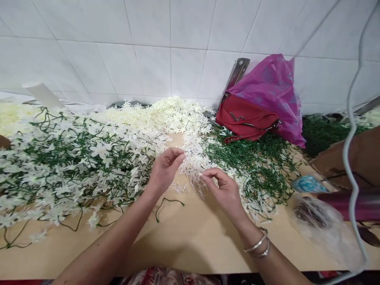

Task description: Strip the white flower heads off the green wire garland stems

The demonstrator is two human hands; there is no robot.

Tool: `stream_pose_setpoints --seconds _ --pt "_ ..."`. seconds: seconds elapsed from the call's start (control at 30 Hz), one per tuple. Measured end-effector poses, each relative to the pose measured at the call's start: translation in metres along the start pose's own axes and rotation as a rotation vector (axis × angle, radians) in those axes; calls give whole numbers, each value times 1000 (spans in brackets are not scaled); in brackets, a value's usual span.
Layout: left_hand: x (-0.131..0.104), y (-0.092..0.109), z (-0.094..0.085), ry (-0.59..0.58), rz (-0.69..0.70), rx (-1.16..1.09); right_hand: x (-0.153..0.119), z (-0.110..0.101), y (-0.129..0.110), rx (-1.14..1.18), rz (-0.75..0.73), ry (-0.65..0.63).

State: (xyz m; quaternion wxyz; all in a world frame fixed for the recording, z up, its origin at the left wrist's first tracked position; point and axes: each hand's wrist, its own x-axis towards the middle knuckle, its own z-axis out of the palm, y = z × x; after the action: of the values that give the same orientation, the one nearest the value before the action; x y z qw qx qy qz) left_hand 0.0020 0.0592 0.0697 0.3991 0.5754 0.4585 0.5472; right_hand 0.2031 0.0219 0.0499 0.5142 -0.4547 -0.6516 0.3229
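Observation:
My left hand (166, 169) is pinched closed above the small white flower heads; whatever sits between its fingertips is too small to make out. Lower and to the right, my right hand (224, 190) also pinches, with a tiny whitish tip at its fingers that I cannot name. Under and between the hands lies a pile of thin white sticks (194, 178). Beyond them, loose artificial white flower heads (181, 116) are heaped against the wall. A single green stem (169, 200) rests on the table just below my left hand.
Finished-looking white flowers on green stems (89, 158) cover the left side. Bare green stems (261, 170) lie at the right, below a red bag (249, 116) and a purple plastic bag (273, 87). A clear plastic bag (323, 225) and a hanging white cable (352, 158) are far right.

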Motion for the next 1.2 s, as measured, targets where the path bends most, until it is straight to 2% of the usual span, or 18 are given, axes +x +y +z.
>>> stream_pose_setpoints --seconds 0.03,0.1,0.17,0.23,0.33,0.5,0.7,0.8,0.9,1.07,1.2 --pt "-5 1 3 9 -121 -282 1 -2 -10 -1 -6 38" --pt "-14 2 7 16 -361 -650 3 -3 -29 -21 -32 89" --pt "-21 3 11 20 -511 -815 2 0 -45 -90 -64 116" --pt "-27 4 12 19 -564 -857 0 7 -56 -147 -94 132" --pt "-35 6 11 9 -546 -836 -3 19 -61 -208 -135 147" --pt "-45 4 12 -54 -433 -760 -3 30 -56 -325 -151 115" --pt "-52 0 9 -73 -282 -422 -9 28 -52 -476 -142 93" --pt "-58 2 9 -87 -200 -274 -13 30 -54 -465 -90 106" --pt "-64 2 12 -77 -141 -258 -16 34 -55 -358 32 137" --pt "-65 -5 11 55 -166 -285 -19 39 -53 -142 183 148" --pt "-63 -12 1 120 -256 -280 -28 22 -45 -128 198 191"
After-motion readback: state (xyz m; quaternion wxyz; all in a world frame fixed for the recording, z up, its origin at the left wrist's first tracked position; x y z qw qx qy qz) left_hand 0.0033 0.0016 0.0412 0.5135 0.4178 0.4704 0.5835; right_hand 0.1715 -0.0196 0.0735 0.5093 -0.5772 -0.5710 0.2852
